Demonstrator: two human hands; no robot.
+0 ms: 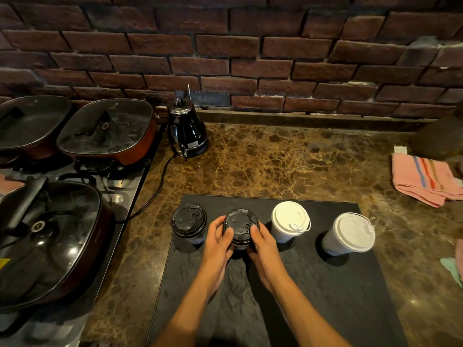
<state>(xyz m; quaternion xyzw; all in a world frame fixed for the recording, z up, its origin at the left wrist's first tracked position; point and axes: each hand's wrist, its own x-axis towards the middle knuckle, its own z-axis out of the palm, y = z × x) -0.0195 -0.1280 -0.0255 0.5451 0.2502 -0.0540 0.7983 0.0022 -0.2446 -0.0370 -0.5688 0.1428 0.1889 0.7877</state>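
Observation:
Several lidded paper cups stand in a row on a dark slate mat (325, 284). The second cup from the left (241, 225) has a black lid. My left hand (217, 242) and my right hand (263, 242) grip it from both sides, thumbs pressing on the lid's rim. Another black-lidded cup (189, 220) stands just left of it. Two white-lidded cups (290, 220) (352, 232) stand to the right, apart from my hands; the far right one looks tilted.
A black electric kettle (187, 128) stands at the back by the brick wall, its cord running left. Three lidded pans (47, 236) (107, 128) (27, 121) sit on the stove at left. A pink striped towel (423, 180) lies at the right.

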